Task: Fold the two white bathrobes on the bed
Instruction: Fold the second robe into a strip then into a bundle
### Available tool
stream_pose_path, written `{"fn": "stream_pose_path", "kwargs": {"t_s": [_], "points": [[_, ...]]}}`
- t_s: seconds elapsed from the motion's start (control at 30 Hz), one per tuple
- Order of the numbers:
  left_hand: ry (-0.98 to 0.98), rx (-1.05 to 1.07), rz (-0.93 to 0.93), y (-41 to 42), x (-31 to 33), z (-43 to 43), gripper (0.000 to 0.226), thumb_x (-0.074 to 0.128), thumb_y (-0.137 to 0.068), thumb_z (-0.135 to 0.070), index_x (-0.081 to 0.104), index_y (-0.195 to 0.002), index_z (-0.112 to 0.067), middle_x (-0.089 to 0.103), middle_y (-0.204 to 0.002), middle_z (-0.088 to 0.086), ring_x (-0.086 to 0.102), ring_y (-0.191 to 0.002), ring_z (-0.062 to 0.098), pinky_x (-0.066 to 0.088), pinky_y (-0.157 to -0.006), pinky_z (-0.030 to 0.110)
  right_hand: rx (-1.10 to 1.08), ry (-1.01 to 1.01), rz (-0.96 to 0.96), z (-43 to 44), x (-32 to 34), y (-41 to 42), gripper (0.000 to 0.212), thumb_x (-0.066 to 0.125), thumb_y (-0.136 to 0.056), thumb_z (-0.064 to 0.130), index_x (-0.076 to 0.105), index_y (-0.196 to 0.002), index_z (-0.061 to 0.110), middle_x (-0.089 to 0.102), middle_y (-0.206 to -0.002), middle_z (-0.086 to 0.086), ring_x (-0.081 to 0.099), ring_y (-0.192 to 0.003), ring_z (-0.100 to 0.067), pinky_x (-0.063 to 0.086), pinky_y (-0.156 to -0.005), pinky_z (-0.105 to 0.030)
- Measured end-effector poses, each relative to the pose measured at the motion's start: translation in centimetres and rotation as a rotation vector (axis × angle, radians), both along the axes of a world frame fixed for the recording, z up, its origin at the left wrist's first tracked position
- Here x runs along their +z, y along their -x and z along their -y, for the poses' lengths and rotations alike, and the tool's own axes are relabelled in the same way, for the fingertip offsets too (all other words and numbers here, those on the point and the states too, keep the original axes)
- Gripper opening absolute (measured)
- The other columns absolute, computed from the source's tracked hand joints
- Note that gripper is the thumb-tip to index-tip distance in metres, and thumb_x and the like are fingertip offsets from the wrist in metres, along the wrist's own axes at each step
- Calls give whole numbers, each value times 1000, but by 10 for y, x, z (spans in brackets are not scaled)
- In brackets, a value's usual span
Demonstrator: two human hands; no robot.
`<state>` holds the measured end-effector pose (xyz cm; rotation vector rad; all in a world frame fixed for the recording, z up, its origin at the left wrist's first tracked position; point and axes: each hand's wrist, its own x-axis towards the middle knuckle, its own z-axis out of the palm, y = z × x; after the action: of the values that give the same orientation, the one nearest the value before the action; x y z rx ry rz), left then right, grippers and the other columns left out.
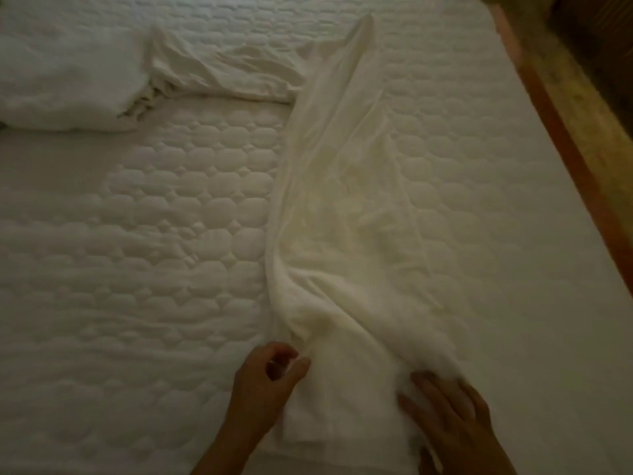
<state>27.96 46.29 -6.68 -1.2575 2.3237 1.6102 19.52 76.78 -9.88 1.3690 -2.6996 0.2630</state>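
A white bathrobe [346,214] lies lengthwise down the right half of the quilted bed [154,234], narrowed into a long strip, with one sleeve stretched out to the left at the far end. My left hand [267,382] is at the robe's near left edge with fingers and thumb curled, pinching the cloth edge. My right hand [448,406] lies flat on the robe's near right side, fingers straight. A second white bundle [65,73], likely the other bathrobe, sits at the far left, folded and thick.
The bed's right edge runs diagonally along an orange-brown wooden frame [561,138], with carpeted floor [603,108] beyond it. White quilted mattress surface spreads to the left of the robe.
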Motion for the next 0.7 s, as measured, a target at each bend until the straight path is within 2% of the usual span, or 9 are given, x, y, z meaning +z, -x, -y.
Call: {"fn": "stream_pose_path", "kwargs": {"t_s": [0.07,0.13,0.27,0.33,0.4,0.47,0.53,0.6,0.7], "points": [[65,-59,26,-7,-6,-11,25,87,-73,-33,67,-89,-33,65,-75,-3,62,-71,10,51,-70,25,51,-64,35,-3,4,0,75,55,-53,30,65,-127,25,65,-134,-16,47,-133,-27,27,-110,-44],[145,-132,117,-2,-5,-19,33,82,-75,-42,60,-98,-33,63,-76,-4,62,-73,10,51,-74,32,81,-92,68,-5,10,5,71,61,-54,22,70,-125,17,62,-136,-20,46,-131,-32,29,-110,-42],[304,-100,202,1,-1,-31,60,76,-79,-47,47,-124,-19,51,-117,4,58,-103,27,50,-83,38,25,-73,216,-13,20,16,47,84,-68,19,74,-114,16,69,-126,-8,51,-124,-25,46,-104,-41],[225,31,184,-2,1,-34,61,76,-82,-44,43,-125,-15,56,-118,8,59,-99,29,47,-78,35,-74,43,296,-15,24,15,28,68,-89,36,71,-113,21,71,-114,0,60,-109,-15,57,-91,-40],[162,118,220,-2,2,-36,42,69,-89,-41,48,-115,-15,65,-107,10,63,-95,31,46,-75,34,-189,150,365,-12,32,12,45,40,-102,53,67,-111,18,72,-103,0,65,-91,-12,54,-74,-28],[261,27,252,-6,4,-39,26,57,-96,-41,56,-100,-16,65,-97,9,63,-92,32,50,-78,38,-246,238,380,-8,44,7,58,30,-104,57,67,-110,13,72,-97,-2,64,-83,-11,49,-69,-25],[279,-46,238,-12,8,-45,31,51,-98,-48,57,-101,-17,61,-99,7,60,-92,28,49,-79,38,-240,296,389,-2,50,-4,55,32,-104,56,66,-112,13,70,-95,-1,62,-79,-10,48,-66,-23],[129,-48,261,-16,16,-51,48,51,-94,-61,53,-117,-18,60,-108,4,59,-99,25,46,-81,35,-220,320,393,2,53,-15,45,34,-105,53,61,-115,18,69,-95,1,59,-79,-6,45,-68,-19],[120,-5,385,-12,16,-54,75,57,-86,-69,47,-133,-11,53,-129,12,54,-117,32,45,-93,38,-237,344,389,2,53,-17,43,33,-105,52,60,-117,20,65,-97,6,56,-81,-4,44,-70,-16]]}}
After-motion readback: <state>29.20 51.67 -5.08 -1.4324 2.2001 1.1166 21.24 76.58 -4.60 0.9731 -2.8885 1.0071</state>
